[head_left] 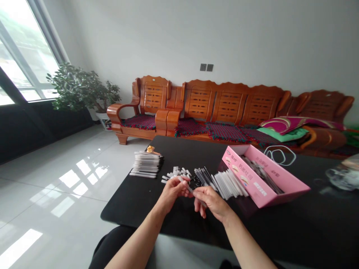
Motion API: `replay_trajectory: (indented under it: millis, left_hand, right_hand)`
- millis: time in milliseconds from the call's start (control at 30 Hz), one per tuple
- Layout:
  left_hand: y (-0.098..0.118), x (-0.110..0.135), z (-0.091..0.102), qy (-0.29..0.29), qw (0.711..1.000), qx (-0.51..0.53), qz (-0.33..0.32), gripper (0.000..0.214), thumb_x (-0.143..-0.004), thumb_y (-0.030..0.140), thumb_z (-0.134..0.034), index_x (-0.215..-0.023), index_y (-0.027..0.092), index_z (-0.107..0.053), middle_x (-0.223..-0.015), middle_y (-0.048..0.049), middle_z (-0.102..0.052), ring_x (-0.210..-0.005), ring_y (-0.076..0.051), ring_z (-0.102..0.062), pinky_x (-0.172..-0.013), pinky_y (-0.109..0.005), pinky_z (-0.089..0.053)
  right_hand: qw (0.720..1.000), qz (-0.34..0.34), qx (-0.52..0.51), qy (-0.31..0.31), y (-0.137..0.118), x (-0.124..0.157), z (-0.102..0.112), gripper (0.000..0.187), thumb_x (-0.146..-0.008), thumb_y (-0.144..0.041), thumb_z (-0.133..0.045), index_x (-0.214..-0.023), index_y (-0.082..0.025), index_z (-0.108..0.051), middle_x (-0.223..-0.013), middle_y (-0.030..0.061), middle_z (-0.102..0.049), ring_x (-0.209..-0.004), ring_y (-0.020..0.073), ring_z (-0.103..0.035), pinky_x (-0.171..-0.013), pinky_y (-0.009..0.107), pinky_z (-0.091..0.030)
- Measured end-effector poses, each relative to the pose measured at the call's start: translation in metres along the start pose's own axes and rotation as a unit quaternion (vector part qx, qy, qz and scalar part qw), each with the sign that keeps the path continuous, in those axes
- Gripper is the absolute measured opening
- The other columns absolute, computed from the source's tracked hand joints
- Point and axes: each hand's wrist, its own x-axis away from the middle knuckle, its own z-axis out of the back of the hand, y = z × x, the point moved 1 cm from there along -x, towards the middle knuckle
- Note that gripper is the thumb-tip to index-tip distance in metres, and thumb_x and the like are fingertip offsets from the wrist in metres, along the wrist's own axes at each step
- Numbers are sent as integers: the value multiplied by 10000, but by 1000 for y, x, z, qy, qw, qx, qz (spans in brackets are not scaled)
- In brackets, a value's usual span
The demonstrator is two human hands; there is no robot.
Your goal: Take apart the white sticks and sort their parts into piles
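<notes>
Between my hands, above the front of the table, is a slim whitish pen [189, 189]. My left hand [173, 189] pinches its upper left end, and my right hand [211, 201] grips its lower right end. Just beyond my left hand lie loose white pen caps [177, 173] and small black parts. Dark pen refills [203, 176] lie in a row past my fingers. Beside them, to the right, is a row of translucent pen barrels [229, 183]. A stack of capped pens [146, 164] sits at the table's left.
A pink box [260, 194] holding dark, slim pieces stands right of the barrels on the black table [129, 201]. Behind it lies a white looped cord [280, 155]. A small yellow figure [150, 149] is by the pen stack. Wooden seats [199, 101] line the wall.
</notes>
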Motion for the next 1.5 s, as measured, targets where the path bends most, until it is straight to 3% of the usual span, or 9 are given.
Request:
replay_trajectory:
  millis: [200,467,600,800,1033,1167,1267,1400,1500]
  left_hand:
    - [3,-1,4,5,1000,31,6,334,-785,388,-667,-926,86,-689,-669,-51,-627,-574,-106,-573,-584,-225,-463]
    - [5,2,0,24,1000,-19,2,332,-756,408,-687,-831,86,-711,-615,-47,-634,-525,-103,-560,-544,-218,-452]
    - [2,0,2,78,997,-30,-2,341,-725,429,-704,-793,95,-722,-607,-47,-649,-534,-115,-583,-552,-220,-460]
    - [-2,-2,3,90,996,-9,-12,330,-725,418,-708,-819,102,-724,-664,-53,-666,-557,-115,-589,-589,-234,-477]
    - [4,1,3,31,1000,1,-1,320,-755,413,-686,-789,96,-705,-578,-25,-609,-486,-87,-524,-520,-209,-419]
    - [4,0,4,64,998,-6,-11,314,-743,400,-701,-795,90,-711,-590,-32,-618,-511,-93,-545,-539,-207,-438]
    - [0,-2,3,105,994,-6,-11,330,-712,408,-724,-795,89,-719,-602,-38,-632,-524,-102,-561,-547,-212,-456]
    - [-5,-4,3,154,988,7,-7,340,-681,405,-749,-782,82,-721,-625,-51,-646,-522,-101,-564,-560,-222,-472]
    - [-3,-5,5,137,990,8,-13,337,-687,409,-743,-787,88,-718,-629,-49,-643,-526,-103,-561,-563,-224,-468]
  right_hand:
    - [997,-20,-76,-25,1,-1,-3,418,-801,-498,-576,-927,-101,-605,-650,65,-686,-351,79,-510,-326,163,-344]
    - [994,-42,-96,-28,-1,-4,-15,420,-831,-510,-519,-874,-105,-620,-435,-51,-526,-250,16,-221,-286,168,-146]
    - [997,8,43,60,-6,-5,-18,399,-854,-513,-472,-780,-142,-599,-409,-77,-431,-301,31,-233,-338,183,-159]
    - [931,154,285,171,-12,-3,-24,408,-885,-464,-431,-622,-171,-538,-494,-22,-486,-487,86,-425,-492,215,-310]
    - [1000,-15,3,-21,-6,0,-23,493,-861,-569,-393,-1011,-132,-566,-587,9,-631,-290,53,-335,-319,185,-209]
    - [999,10,48,12,-9,-2,-21,414,-868,-520,-421,-867,-142,-589,-423,-80,-446,-283,36,-206,-336,192,-165]
    - [959,104,239,112,-12,-3,-23,390,-902,-461,-398,-692,-170,-553,-454,-42,-452,-387,67,-353,-424,213,-234]
    - [846,171,456,219,-12,-3,-30,326,-929,-371,-372,-751,-191,-579,-615,34,-598,-553,126,-518,-558,256,-286]
    - [861,164,429,218,-11,-2,-32,346,-926,-402,-368,-774,-192,-598,-649,53,-633,-572,136,-546,-568,253,-313]
